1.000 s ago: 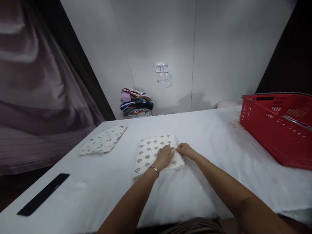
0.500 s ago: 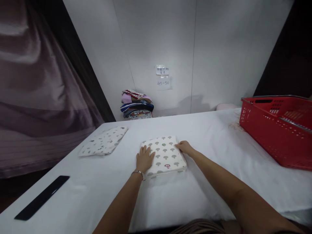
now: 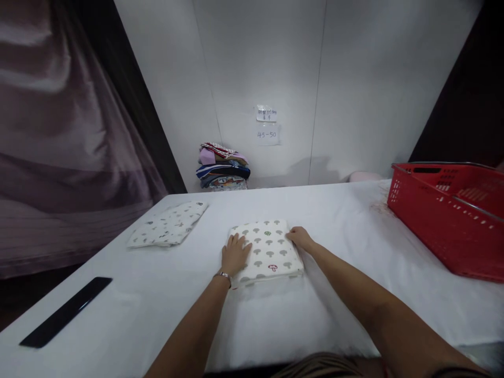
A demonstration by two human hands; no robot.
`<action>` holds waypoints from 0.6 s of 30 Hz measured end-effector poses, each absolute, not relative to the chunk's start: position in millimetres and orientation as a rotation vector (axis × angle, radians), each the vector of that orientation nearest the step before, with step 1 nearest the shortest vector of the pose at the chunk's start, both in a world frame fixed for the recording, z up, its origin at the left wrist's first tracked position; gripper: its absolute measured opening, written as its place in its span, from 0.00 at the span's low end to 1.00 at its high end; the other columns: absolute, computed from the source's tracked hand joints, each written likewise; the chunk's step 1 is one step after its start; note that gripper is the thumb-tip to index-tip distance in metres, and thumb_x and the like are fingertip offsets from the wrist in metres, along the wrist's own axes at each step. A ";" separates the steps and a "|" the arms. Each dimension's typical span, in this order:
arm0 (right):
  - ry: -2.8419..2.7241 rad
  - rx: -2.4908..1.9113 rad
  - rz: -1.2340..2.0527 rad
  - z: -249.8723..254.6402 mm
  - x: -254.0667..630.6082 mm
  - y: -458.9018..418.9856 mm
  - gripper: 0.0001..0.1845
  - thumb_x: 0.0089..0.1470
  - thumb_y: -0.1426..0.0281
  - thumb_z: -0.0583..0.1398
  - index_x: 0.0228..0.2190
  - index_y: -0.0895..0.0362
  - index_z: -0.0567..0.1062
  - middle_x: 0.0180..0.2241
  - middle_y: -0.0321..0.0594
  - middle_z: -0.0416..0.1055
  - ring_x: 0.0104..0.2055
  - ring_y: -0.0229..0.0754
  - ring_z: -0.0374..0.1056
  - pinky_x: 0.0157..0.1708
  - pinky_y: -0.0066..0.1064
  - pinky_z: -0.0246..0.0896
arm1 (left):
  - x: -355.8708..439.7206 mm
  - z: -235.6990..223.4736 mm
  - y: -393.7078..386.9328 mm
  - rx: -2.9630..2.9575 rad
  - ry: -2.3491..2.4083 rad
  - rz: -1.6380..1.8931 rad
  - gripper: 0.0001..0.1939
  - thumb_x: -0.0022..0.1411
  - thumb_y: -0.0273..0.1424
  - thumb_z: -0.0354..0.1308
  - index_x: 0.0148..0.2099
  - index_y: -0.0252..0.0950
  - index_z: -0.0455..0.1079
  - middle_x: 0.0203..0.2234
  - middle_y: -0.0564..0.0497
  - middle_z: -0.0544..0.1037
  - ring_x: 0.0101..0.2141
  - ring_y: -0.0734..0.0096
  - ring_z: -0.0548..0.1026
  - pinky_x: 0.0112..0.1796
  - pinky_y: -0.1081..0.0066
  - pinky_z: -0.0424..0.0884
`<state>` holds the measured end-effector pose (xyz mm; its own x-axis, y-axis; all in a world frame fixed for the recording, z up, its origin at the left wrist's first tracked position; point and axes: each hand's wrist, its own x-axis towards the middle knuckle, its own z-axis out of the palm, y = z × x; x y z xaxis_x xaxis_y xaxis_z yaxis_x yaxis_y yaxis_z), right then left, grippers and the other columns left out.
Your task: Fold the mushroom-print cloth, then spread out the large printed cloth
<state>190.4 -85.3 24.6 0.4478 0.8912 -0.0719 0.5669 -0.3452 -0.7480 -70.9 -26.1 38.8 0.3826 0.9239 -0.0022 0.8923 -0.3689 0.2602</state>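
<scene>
Folded mushroom-print cloth (image 3: 271, 245) is placed mid-table, toward the near side, on the white table cover (image 3: 157, 320). Left hand (image 3: 235, 255) is laid on its left side, fingers extended and slightly spread, nothing gripped. Right hand (image 3: 300, 239) is set at the far part of the right edge, fingers bunched and closed on that edge; how many layers are caught cannot be told.

Step in hand judged as edge squaring. Left palm should be kept flat and light so the top layer is not dragged. All layers at the right edge should be taken together, drawn gently right, then smoothed. The near edge, where layers look slightly uneven, should be evened as well.

Orientation: outline seen as nearly square, foreshortened, so a long axis cannot be told with certainty. Near edge is run roughly left to right, its left end nearer; right edge is slanted, its near end farther right. Grey mushroom prints are mostly turned caps far, stems near. Left edge is partly covered by the left hand.
</scene>
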 end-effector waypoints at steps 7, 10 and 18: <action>-1.300 -2.163 0.506 31.9 188.9 -67.6 0.12 0.52 0.62 0.58 0.27 0.59 0.74 0.31 0.43 0.74 0.33 0.42 0.67 0.28 0.28 0.51 | -70.0 36.0 -19.7 2.471 1.678 0.218 0.29 0.65 0.44 0.39 0.64 0.40 0.53 0.66 0.47 0.47 0.65 0.57 0.43 0.59 0.47 0.48; -1.303 -2.193 0.453 27.3 187.5 -69.5 0.12 0.55 0.64 0.55 0.30 0.58 0.74 0.33 0.44 0.74 0.35 0.42 0.66 0.29 0.28 0.51 | -69.8 28.3 -22.0 2.510 1.662 0.240 0.29 0.66 0.44 0.38 0.65 0.40 0.53 0.66 0.48 0.48 0.65 0.57 0.44 0.58 0.48 0.51; -1.330 -2.254 0.423 21.7 188.7 -73.8 0.12 0.55 0.63 0.56 0.30 0.57 0.73 0.32 0.42 0.73 0.33 0.40 0.66 0.29 0.27 0.50 | -70.1 27.8 -22.1 2.524 1.637 0.262 0.29 0.66 0.43 0.38 0.64 0.38 0.54 0.66 0.47 0.49 0.65 0.56 0.45 0.58 0.51 0.53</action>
